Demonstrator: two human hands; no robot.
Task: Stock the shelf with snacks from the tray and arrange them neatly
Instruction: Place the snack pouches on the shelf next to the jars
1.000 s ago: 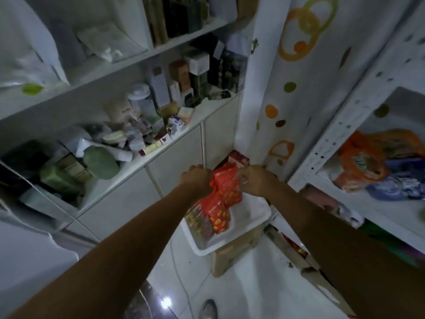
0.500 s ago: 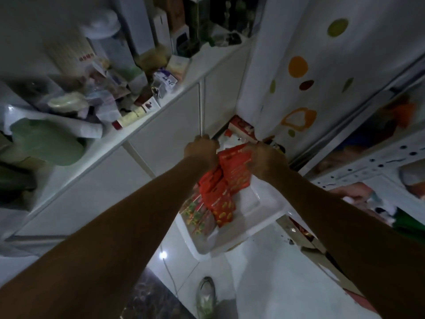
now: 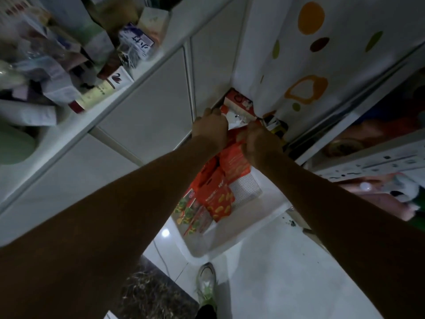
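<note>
A white tray (image 3: 259, 217) sits low in front of me on a box. Inside it lie several red snack packets (image 3: 216, 199) and some clear packets with green prints (image 3: 188, 215). My left hand (image 3: 210, 131) and my right hand (image 3: 261, 143) both grip the top edge of one red snack packet (image 3: 235, 162), which hangs above the tray's far end. The white metal shelf (image 3: 368, 157) stands to the right, with orange and pink packs on it, blurred.
A cluttered white cabinet ledge (image 3: 115, 104) with boxes runs along the left. A dotted white curtain (image 3: 310, 54) hangs at the back right. A red-and-white box (image 3: 239, 102) stands behind the tray. My shoe (image 3: 207, 282) is on the tiled floor.
The view has tilted down and moved closer to the tray. Both hands keep their grip on the red packet, now lower over the tray's far end.
</note>
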